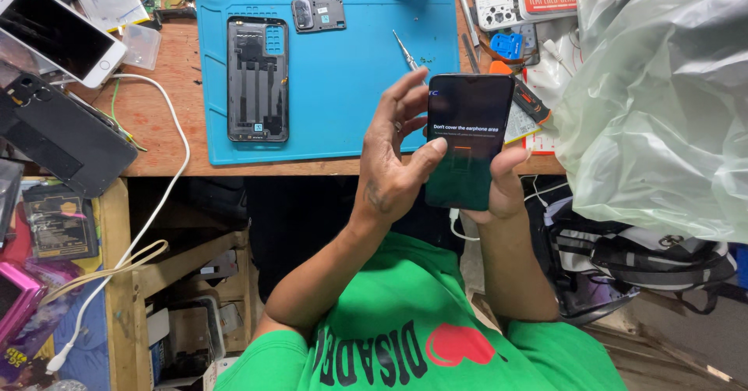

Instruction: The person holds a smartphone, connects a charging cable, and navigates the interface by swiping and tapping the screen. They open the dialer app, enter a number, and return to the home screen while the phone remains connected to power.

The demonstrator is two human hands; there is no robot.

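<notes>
A black smartphone (pixel 469 138) with a lit dark screen showing a white message is held above the front edge of the wooden bench. My right hand (pixel 502 184) grips it from behind and below. My left hand (pixel 393 153) rests against its left side, thumb touching the screen's left edge, fingers spread upward. On the blue work mat (pixel 343 87) lie a black phone back cover (pixel 258 78), inner side up, and a small black camera cover piece (pixel 318 13). A thin screwdriver (pixel 406 52) lies just above my left fingers.
A white phone (pixel 54 29) and a dark phone (pixel 66 134) sit at the left, with a white cable (pixel 167 196) hanging off the bench. A big translucent plastic bag (pixel 662 103) fills the right. Tools and small boxes (pixel 514 1) crowd the top right.
</notes>
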